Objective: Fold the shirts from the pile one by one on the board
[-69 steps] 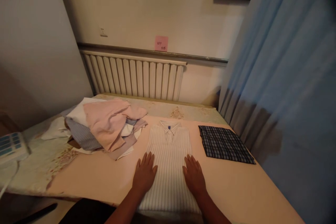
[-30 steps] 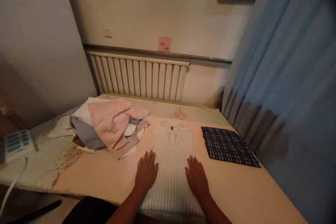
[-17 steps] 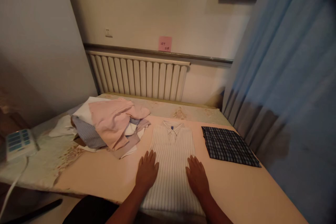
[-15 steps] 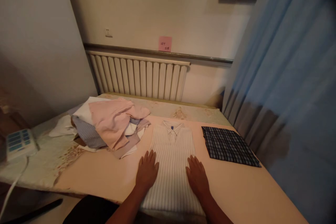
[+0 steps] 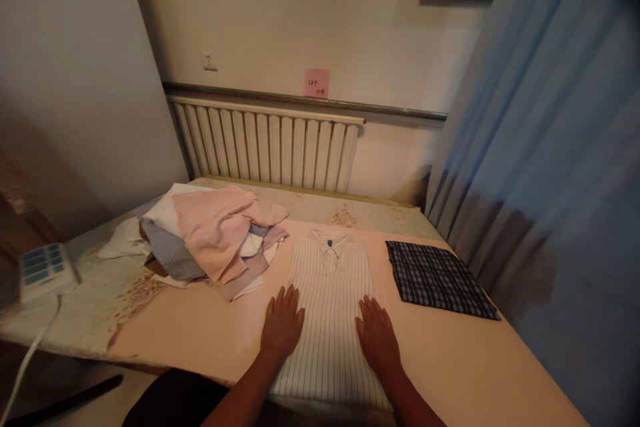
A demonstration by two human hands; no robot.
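Fingers (image 5: 286, 300) loosely spread, we are apparently flattening the striped shirt (image 5: 330, 340) on the pink sheet (image 5: 200, 320), left hand (image 5: 281, 325) and right hand (image 5: 379, 337) along opposite edges, the next move likely needing even pressure.

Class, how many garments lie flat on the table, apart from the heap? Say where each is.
2: the striped shirt between the left hand and right hand, and the dark plaid garment to its right, near the blue curtain. Any under the heap would be hidden.
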